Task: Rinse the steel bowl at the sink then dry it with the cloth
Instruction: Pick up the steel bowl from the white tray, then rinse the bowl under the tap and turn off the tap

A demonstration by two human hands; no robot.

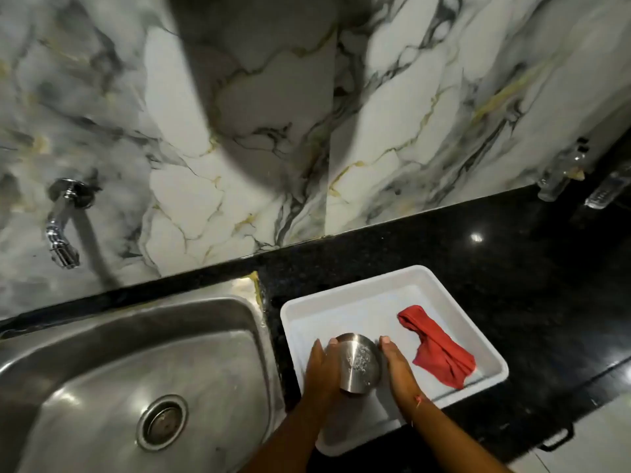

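Cupping steel bowl (pixel 359 362), both hands, white tray (pixel 345 295)

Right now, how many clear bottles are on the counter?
2, both at the far right of the black counter against the wall: one bottle leaning on the marble, another bottle beside it. More may lie beyond the frame edge.

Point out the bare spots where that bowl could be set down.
Free: the tray floor behind the steel bowl, left of the red cloth; the sink basin around the drain; the black counter right of the tray. Crowded: the tray's near half, taken by left hand, right hand and cloth.
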